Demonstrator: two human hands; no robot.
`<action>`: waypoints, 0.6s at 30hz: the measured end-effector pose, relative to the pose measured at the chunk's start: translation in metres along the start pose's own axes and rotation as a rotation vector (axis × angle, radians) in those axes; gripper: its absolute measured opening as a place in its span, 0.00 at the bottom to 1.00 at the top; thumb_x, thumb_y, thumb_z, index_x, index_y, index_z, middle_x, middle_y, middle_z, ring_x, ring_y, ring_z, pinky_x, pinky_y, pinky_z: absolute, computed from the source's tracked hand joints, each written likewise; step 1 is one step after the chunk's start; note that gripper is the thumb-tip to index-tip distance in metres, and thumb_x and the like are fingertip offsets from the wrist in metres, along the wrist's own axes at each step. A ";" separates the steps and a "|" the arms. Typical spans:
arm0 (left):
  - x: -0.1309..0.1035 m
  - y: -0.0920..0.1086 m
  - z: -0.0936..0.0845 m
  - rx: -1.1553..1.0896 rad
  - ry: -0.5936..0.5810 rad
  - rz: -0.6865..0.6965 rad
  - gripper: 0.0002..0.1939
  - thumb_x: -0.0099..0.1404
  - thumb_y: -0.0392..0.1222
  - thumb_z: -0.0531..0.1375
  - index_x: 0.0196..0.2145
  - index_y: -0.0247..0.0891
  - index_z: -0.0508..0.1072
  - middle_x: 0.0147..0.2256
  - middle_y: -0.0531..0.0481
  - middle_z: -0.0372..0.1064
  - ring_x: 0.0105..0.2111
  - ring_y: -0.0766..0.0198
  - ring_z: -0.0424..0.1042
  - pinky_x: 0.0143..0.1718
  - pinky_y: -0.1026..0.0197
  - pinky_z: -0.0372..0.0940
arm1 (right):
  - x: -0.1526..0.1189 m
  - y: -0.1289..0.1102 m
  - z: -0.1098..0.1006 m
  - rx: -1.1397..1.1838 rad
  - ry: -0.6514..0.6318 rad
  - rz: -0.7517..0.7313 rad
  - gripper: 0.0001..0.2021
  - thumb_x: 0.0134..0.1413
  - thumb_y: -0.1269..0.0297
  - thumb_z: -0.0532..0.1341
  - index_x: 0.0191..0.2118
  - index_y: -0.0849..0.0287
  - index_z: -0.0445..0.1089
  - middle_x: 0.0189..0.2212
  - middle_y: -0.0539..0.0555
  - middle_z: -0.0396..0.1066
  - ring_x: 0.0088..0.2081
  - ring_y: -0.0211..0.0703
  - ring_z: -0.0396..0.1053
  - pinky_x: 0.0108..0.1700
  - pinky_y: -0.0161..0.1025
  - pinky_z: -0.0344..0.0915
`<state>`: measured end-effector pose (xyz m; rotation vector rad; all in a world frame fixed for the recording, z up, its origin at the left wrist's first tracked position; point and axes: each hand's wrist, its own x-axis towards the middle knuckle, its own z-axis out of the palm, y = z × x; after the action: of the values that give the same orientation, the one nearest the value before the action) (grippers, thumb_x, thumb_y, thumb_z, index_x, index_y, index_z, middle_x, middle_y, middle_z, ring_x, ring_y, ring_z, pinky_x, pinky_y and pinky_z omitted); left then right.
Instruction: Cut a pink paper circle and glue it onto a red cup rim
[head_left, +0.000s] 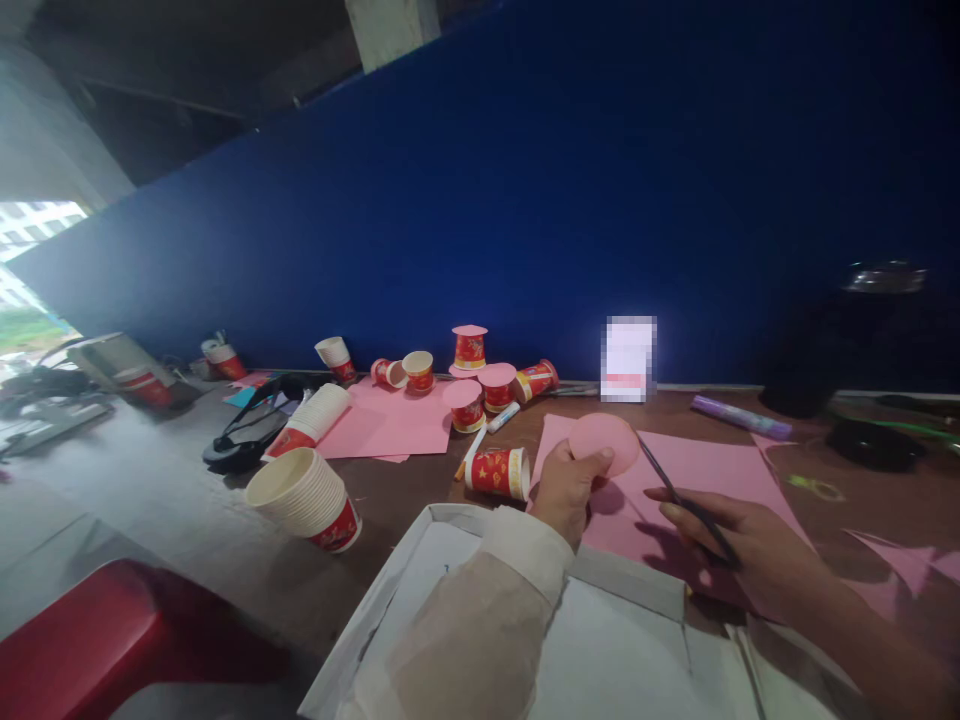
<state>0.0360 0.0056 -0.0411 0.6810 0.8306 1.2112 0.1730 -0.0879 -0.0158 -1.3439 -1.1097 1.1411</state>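
Note:
My left hand [566,490] pinches a pink paper disc [611,440], thumb on top, above a large pink sheet [720,475] on the table. In my right hand [720,535] are dark, slender scissors [682,495], seen nearly edge-on. Their tip meets the right edge of the disc. Just left of my left hand, a red paper cup [496,472] lies on its side. Behind it stand several red cups capped with pink discs, among them an upper cup [470,348] and a front one [463,405]. A white glue stick or marker [503,417] lies near them.
Stacked paper cups [307,495] lean at the left, with a black strap [247,430] behind. A white box [405,570] sits under my left forearm. Pink scraps [900,560] and a purple tube [739,417] lie rightward. A blue wall [487,200] closes the back; a red stool [120,640] stands front left.

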 end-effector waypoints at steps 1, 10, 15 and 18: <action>0.001 -0.001 -0.001 0.016 -0.004 -0.005 0.29 0.36 0.47 0.76 0.35 0.33 0.73 0.29 0.50 0.71 0.26 0.69 0.65 0.28 0.64 0.58 | 0.001 -0.001 -0.001 0.048 -0.006 0.048 0.17 0.45 0.49 0.70 0.36 0.56 0.82 0.28 0.59 0.79 0.37 0.57 0.80 0.38 0.46 0.79; 0.002 -0.002 -0.003 0.068 -0.051 -0.022 0.30 0.35 0.48 0.76 0.36 0.32 0.74 0.28 0.51 0.70 0.24 0.70 0.64 0.27 0.64 0.57 | 0.007 0.000 -0.009 0.202 0.015 0.163 0.17 0.35 0.56 0.77 0.34 0.57 0.82 0.27 0.56 0.78 0.28 0.49 0.78 0.34 0.45 0.79; 0.001 0.000 -0.002 0.074 -0.050 -0.035 0.30 0.36 0.47 0.76 0.37 0.32 0.73 0.29 0.50 0.71 0.24 0.70 0.64 0.26 0.64 0.57 | 0.004 -0.001 -0.002 0.245 0.027 0.214 0.16 0.34 0.56 0.77 0.34 0.55 0.82 0.17 0.49 0.69 0.23 0.45 0.74 0.33 0.44 0.79; -0.001 0.001 -0.002 0.074 -0.037 -0.035 0.29 0.37 0.46 0.75 0.35 0.32 0.73 0.27 0.51 0.69 0.23 0.70 0.63 0.25 0.64 0.56 | 0.003 -0.002 0.000 0.281 0.052 0.219 0.17 0.33 0.56 0.77 0.33 0.56 0.82 0.14 0.47 0.66 0.20 0.41 0.71 0.33 0.44 0.79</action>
<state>0.0338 0.0052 -0.0408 0.7438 0.8569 1.1373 0.1734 -0.0844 -0.0136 -1.2857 -0.7446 1.3581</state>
